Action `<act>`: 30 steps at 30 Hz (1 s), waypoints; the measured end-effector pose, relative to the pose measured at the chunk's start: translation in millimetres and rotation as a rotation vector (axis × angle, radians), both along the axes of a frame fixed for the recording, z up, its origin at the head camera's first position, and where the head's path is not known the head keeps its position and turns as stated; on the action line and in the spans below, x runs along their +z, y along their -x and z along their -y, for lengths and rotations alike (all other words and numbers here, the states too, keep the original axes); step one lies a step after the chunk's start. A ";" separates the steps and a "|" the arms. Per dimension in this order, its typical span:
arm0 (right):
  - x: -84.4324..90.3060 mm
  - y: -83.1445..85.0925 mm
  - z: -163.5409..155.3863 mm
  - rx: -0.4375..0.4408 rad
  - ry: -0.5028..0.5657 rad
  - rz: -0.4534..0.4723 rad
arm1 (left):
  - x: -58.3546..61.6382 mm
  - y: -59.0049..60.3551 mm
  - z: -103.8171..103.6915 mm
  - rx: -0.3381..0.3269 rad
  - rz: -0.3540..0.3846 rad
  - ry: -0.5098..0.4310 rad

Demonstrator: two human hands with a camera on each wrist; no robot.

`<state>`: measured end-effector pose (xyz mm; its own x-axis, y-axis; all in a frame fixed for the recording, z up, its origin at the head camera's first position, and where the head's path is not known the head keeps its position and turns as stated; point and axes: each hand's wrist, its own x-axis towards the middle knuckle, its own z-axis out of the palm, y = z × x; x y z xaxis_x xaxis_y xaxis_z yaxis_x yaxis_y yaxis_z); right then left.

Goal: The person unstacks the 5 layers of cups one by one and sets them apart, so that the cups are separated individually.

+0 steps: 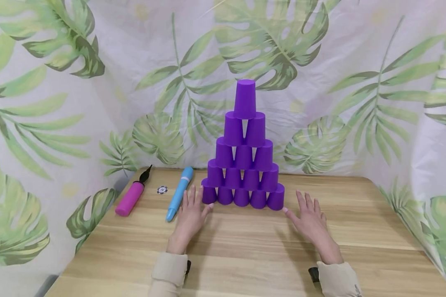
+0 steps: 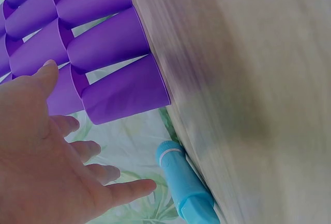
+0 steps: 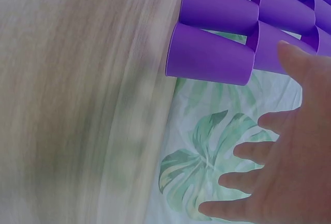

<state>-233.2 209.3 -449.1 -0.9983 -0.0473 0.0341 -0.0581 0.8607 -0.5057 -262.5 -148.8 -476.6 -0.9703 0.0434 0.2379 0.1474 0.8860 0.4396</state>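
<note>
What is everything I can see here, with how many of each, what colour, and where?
cups: fifteen, purple, upside down in a five-tier pyramid at the back middle of the table.
pen-shaped tool: one, blue with a white band, lying left of the pyramid.
hand pump: one, pink with a black nozzle, lying near the table's left edge.
chip: one, small, round, dark and white, between the hand pump and the pen-shaped tool.
table: one, light wood, filling the foreground.
cloth: white with green leaf print, hung behind and at both sides.
left hand: open, fingers spread, just left of the bottom row; beige sleeve.
right hand: open, fingers spread, just right of the bottom row; beige sleeve.
</note>
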 end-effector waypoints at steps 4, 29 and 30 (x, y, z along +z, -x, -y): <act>2.1 4.8 3.6 0.003 0.001 -0.004 | 3.0 2.4 3.4 0.004 0.002 -0.003; -6.8 -1.4 -13.7 0.003 0.014 0.000 | 9.5 31.8 2.9 -0.056 0.031 -0.472; -7.5 -0.8 -14.3 0.002 0.016 -0.008 | 7.9 35.1 2.0 -0.047 0.032 -0.491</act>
<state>-232.3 223.6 -456.6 -0.9979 -0.0484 0.0432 -0.0638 0.8523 -0.5191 -297.7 -150.8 -468.7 -0.9771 -0.0230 0.2115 0.1617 0.5657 0.8086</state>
